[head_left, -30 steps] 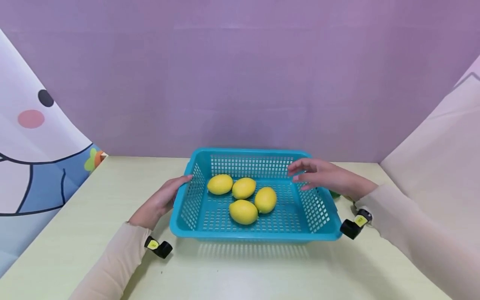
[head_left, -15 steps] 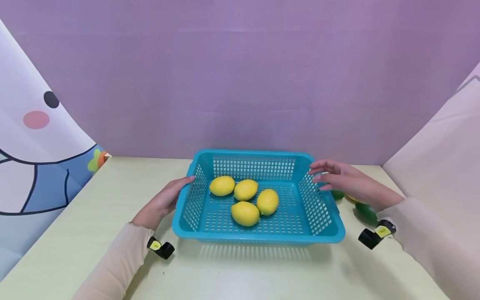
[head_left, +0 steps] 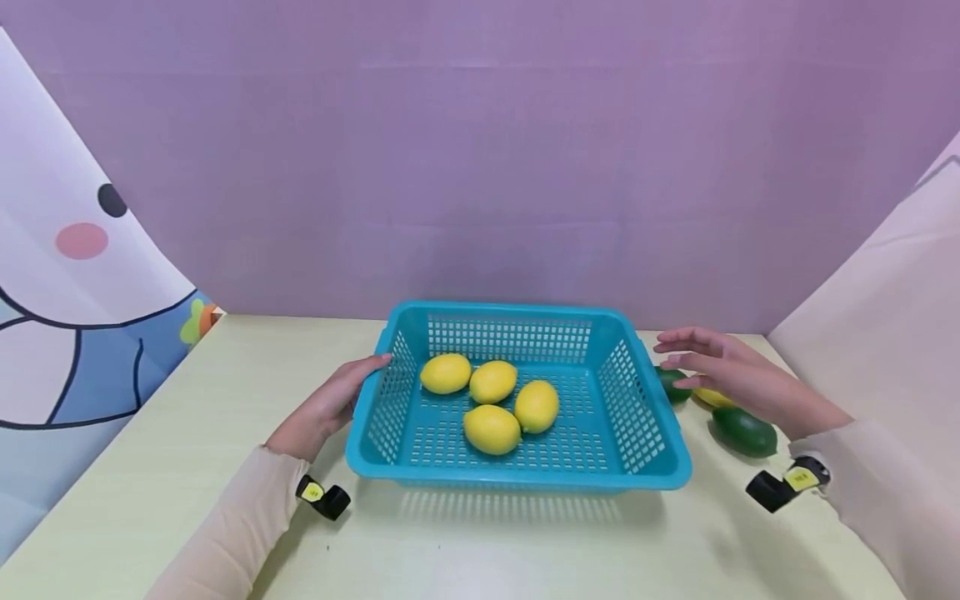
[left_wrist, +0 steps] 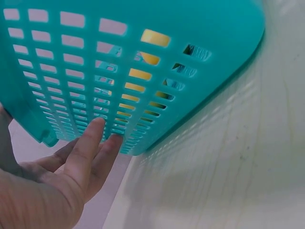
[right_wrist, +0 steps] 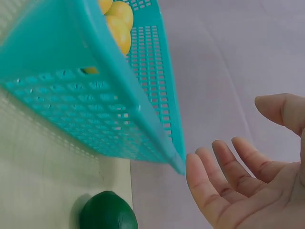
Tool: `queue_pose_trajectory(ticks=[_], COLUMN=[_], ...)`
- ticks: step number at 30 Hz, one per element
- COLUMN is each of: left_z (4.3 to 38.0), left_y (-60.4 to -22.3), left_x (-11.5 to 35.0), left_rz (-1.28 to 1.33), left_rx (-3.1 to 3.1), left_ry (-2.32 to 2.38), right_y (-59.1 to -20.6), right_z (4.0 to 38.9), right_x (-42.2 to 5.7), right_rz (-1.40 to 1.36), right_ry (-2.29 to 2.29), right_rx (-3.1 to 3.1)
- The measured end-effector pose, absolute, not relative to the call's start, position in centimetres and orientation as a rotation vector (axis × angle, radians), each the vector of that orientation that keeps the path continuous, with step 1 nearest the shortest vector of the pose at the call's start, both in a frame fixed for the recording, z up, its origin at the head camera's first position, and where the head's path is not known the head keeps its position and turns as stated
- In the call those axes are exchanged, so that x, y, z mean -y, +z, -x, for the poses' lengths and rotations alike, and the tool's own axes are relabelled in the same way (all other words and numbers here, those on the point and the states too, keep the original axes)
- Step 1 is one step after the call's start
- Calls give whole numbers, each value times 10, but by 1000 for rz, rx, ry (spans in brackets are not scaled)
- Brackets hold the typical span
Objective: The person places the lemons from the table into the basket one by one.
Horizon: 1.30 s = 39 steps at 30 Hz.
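Note:
A blue-green plastic basket (head_left: 517, 480) with slotted walls stands on the table, several yellow lemons (head_left: 491, 429) grouped on its floor. My left hand (head_left: 333, 404) holds the basket's left rim, thumb over the top. In the left wrist view, that hand's fingers (left_wrist: 86, 152) rest against the outer wall. My right hand (head_left: 731, 375) hovers just outside the basket's right side, fingers spread and loosely bent, holding nothing. Below it lie two dark green oval fruits (head_left: 744, 432) and a yellow fruit (head_left: 712, 397), partly hidden by the hand. One green fruit (right_wrist: 108, 212) also shows in the right wrist view.
The pale table (head_left: 480, 550) ends at a purple cloth backdrop (head_left: 480, 183). A printed cartoon cloth (head_left: 82, 333) hangs on the left, and a white cloth (head_left: 885, 308) on the right. Each wrist bears a small black camera.
My right hand has moved right, from over the basket's inside to beyond its right rim, uncovering the green fruits. The left hand stays on the rim, and the lemons lie as before.

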<state>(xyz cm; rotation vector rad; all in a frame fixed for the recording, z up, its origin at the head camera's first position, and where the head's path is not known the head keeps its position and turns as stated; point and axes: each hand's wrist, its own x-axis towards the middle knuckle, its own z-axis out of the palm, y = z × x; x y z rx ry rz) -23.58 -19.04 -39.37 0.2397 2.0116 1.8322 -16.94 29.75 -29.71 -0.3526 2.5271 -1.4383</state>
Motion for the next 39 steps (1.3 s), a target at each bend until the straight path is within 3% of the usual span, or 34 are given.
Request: queue_pose_trajectory(ticks=[14, 39], left_z=[234, 236], left_y=[-393, -391], left_x=[189, 187], left_rz=[-215, -187], left_rx=[-2022, -2018], left_ry=[1824, 1826], right_y=[-313, -360], right_z=[157, 145], right_x=[-331, -367], right_rz=[371, -47], right_ry=[-1043, -848], right_rx=[-2849, -3035])
